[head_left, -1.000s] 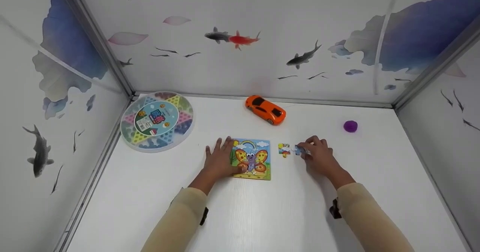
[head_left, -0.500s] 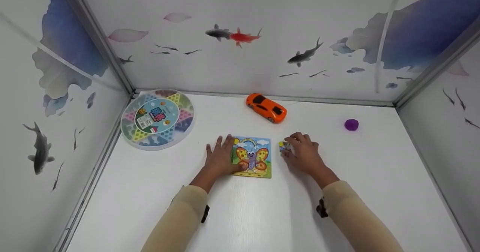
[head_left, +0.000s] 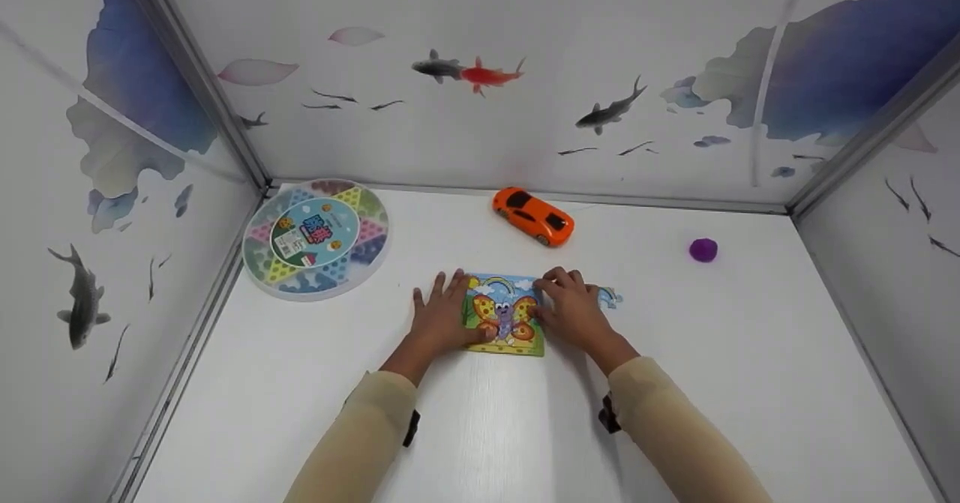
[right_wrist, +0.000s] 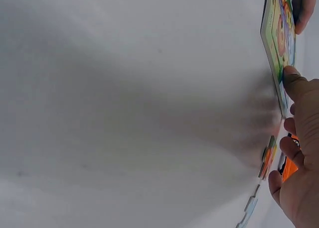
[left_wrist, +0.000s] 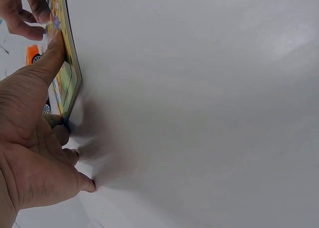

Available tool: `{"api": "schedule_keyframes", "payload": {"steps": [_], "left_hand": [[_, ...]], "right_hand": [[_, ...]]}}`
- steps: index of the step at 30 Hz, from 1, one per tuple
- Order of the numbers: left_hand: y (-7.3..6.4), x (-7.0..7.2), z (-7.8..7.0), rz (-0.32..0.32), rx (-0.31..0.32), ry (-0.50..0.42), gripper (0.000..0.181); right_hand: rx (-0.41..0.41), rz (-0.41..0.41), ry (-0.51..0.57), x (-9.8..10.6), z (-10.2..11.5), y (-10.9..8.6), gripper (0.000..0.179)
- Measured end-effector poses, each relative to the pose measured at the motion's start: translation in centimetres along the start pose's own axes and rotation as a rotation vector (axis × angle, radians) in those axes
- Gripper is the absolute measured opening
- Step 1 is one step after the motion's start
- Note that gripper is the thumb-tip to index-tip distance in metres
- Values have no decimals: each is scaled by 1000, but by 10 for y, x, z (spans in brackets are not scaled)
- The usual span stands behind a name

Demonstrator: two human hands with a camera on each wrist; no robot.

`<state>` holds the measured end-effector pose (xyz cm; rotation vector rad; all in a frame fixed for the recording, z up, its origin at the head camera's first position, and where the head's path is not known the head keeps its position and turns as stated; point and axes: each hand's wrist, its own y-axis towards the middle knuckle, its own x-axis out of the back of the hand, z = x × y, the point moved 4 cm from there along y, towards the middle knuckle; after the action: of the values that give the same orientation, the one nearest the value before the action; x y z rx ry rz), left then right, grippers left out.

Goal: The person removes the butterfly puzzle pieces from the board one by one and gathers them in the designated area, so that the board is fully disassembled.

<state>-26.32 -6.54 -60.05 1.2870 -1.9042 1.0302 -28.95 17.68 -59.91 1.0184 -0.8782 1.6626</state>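
Observation:
A square butterfly jigsaw puzzle (head_left: 504,293) lies flat on the white table between both hands. My left hand (head_left: 441,321) rests at its left edge, fingers spread on the table and thumb laid over the picture. At the right edge, my right hand (head_left: 576,312) grips the puzzle with curled thumb and forefinger; the thumb (right_wrist: 294,78) overlaps its border in the right wrist view. Just beyond that hand lies a light blue puzzle piece (head_left: 610,297) showing a rainbow. A second, orange and green puzzle piece (right_wrist: 268,158) lies under the right fingers, hidden in the head view.
An orange toy car (head_left: 533,217) stands behind the puzzle near the back wall. At the back left sits a round Chinese checkers box (head_left: 316,239). A purple pompom (head_left: 703,250) lies at the back right. Printed wall panels enclose the table on three sides.
My right hand has moved left, from the loose pieces over to the puzzle's right edge, uncovering the light blue piece. My left hand and the puzzle have stayed in place.

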Motion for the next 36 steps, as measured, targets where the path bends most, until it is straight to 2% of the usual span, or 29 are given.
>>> {"api": "schedule_keyframes", "payload": {"steps": [10,20,29,36], "left_hand": [[1,-2,0,-2,5,14,116],[0,0,-3,-3,12,38,116],[1,0,-3,-5,24,53,116],[3,-2,-1,-1,25,55,118]], "right_hand": [[-23,12,-36,-3,13,6,44],[27,10,-40,-3,29,12,39],[-10,58,-52,-2,34,20,46],[-19,60,-62,-4,33,23,49]]}}
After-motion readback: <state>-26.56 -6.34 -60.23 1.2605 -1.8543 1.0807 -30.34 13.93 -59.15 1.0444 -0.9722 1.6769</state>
